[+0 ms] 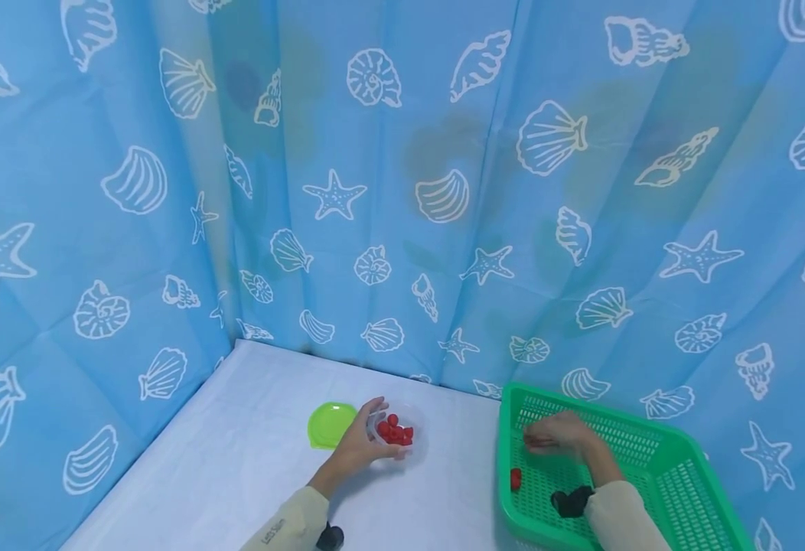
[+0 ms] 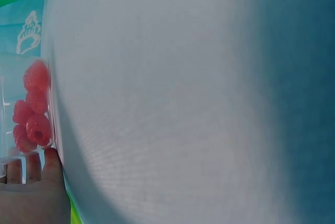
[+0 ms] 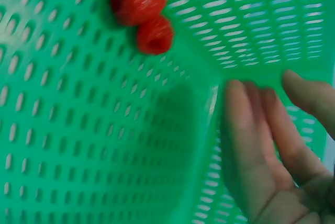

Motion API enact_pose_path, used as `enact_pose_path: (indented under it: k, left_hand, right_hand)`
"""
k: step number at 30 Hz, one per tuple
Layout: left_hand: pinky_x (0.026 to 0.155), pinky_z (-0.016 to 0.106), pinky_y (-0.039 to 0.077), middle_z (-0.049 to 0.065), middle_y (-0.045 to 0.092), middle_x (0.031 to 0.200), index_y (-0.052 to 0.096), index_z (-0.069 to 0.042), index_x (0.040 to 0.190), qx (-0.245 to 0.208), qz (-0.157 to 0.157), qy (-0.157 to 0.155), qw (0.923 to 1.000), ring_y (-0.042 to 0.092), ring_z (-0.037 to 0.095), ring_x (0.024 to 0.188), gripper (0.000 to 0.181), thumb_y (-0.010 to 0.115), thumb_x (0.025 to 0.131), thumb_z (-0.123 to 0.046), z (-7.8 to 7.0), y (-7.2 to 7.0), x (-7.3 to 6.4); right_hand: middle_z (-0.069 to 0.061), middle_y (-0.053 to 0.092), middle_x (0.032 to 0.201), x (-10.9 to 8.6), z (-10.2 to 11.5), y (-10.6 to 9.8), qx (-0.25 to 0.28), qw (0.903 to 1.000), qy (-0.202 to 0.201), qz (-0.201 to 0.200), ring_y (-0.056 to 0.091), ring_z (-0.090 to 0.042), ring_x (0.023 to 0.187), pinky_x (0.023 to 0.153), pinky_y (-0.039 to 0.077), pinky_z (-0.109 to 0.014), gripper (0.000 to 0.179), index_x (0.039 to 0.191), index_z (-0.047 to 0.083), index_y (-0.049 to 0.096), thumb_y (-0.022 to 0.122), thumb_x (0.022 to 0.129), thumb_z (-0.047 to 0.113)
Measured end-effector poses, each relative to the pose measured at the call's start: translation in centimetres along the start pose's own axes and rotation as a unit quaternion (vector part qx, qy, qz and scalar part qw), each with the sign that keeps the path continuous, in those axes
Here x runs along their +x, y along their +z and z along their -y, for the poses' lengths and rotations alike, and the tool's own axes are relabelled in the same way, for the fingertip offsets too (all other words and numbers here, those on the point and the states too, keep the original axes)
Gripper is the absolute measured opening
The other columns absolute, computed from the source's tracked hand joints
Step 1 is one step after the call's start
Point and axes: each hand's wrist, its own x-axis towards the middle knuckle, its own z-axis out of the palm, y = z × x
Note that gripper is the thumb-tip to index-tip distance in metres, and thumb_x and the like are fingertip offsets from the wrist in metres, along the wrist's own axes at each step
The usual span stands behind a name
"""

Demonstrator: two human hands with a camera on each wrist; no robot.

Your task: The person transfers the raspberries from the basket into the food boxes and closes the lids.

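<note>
My left hand [image 1: 357, 444] grips a clear plastic tub [image 1: 412, 417] from its left side, thumb on the near side and fingers at the far side. Several red raspberries [image 1: 394, 432] lie in the tub; the left wrist view shows raspberries [image 2: 37, 129] through its clear wall, above the fingers. Inside a green basket [image 1: 671, 440], my right hand [image 1: 561, 432] hovers near the left end, somewhat blurred. Its fingers [image 3: 243, 124] are fairly straight, with the thumb apart and nothing seen between them. Two raspberries [image 3: 137, 1] touch each other on the basket floor, away from the fingertips.
A lime-green lid or shallow dish [image 1: 330, 425] lies on the white tablecloth [image 1: 251, 428], just left of the tub. The basket stands at the right, its slotted walls rising around my right hand. A blue curtain [image 1: 402, 191] with shell prints hangs behind the table.
</note>
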Motion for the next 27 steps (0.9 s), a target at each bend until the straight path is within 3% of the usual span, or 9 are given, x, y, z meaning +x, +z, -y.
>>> enact_pose_path:
  k: [5, 8, 12, 20, 27]
  left_hand:
    - [0.092, 0.048, 0.052, 0.000, 0.042, 0.147, 0.030, -0.025, 0.151, -0.005, 0.001, -0.004, 1.0000, 0.039, 0.031, 0.135, 0.104, 0.090, 0.067, -0.032, 0.1, 0.0, 0.0]
    - [0.092, 0.047, 0.052, -0.001, 0.042, 0.147, 0.030, -0.026, 0.151, -0.007, 0.001, -0.006, 1.0000, 0.039, 0.030, 0.135, 0.104, 0.090, 0.067, -0.032, 0.1, 0.0, 0.1]
    - [0.093, 0.048, 0.052, 0.000, 0.042, 0.147, 0.030, -0.025, 0.151, -0.007, 0.000, -0.004, 1.0000, 0.039, 0.031, 0.135, 0.103, 0.090, 0.067, -0.032, 0.1, 0.0, 0.1]
    - [0.091, 0.046, 0.053, -0.002, 0.043, 0.146, 0.031, -0.027, 0.150, 0.003, -0.007, -0.002, 1.0000, 0.040, 0.029, 0.134, 0.102, 0.090, 0.067, -0.031, -0.1, 0.0, -0.2]
    - [0.092, 0.046, 0.053, -0.003, 0.042, 0.147, 0.030, -0.028, 0.150, 0.006, -0.007, -0.007, 0.9999, 0.039, 0.028, 0.134, 0.103, 0.090, 0.067, -0.030, -0.2, 0.1, -0.2]
  right_hand:
    - [-0.021, 0.069, 0.084, -0.3, -0.8, 0.8, -0.076, 0.9937, 0.081, 0.010, 0.071, -0.027, 0.076, 0.075, 0.059, -0.039, 0.017, 0.090, -0.013, 0.067, 0.070, 0.083, 0.001]
    - [-0.020, 0.070, 0.086, -0.5, -1.0, 1.2, -0.089, 0.9883, 0.123, 0.012, 0.071, -0.025, 0.076, 0.075, 0.059, -0.036, 0.014, 0.090, -0.009, 0.069, 0.072, 0.082, 0.003]
    - [-0.020, 0.070, 0.090, -0.4, -1.2, 1.8, -0.079, 0.9858, 0.148, 0.014, 0.072, -0.025, 0.080, 0.078, 0.058, -0.035, 0.018, 0.094, -0.009, 0.069, 0.073, 0.083, 0.004]
    - [-0.017, 0.070, 0.082, 0.0, -0.7, 3.1, -0.135, 0.9807, 0.142, -0.002, 0.071, -0.021, 0.070, 0.071, 0.059, -0.032, 0.017, 0.085, -0.005, 0.068, 0.078, 0.077, 0.006]
    - [-0.018, 0.070, 0.083, 0.0, -0.6, 3.4, -0.125, 0.9818, 0.143, 0.003, 0.071, -0.021, 0.069, 0.069, 0.059, -0.031, 0.013, 0.084, -0.006, 0.072, 0.077, 0.077, 0.004]
